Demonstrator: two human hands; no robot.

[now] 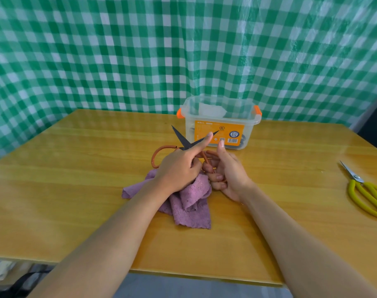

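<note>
The red-handled scissors (180,137) are up off the table (75,168), about the middle and a bit toward the far edge, dark blades spread in a V pointing away. The right hand (228,171) has its fingers curled round one handle loop, thumb sticking up. The left hand (176,168) lays a straight index finger along the right-hand blade, and its other fingers curl in on the bunched top of a purple cloth (191,203). The rest of the cloth spills onto the table toward the near edge.

Just behind the blades, by the far edge, there's a clear plastic box (222,119) with orange clips and an orange label. Yellow-handled scissors (364,190) lie closed at the right edge, well apart. A green checked sheet (118,50) hangs behind it all.
</note>
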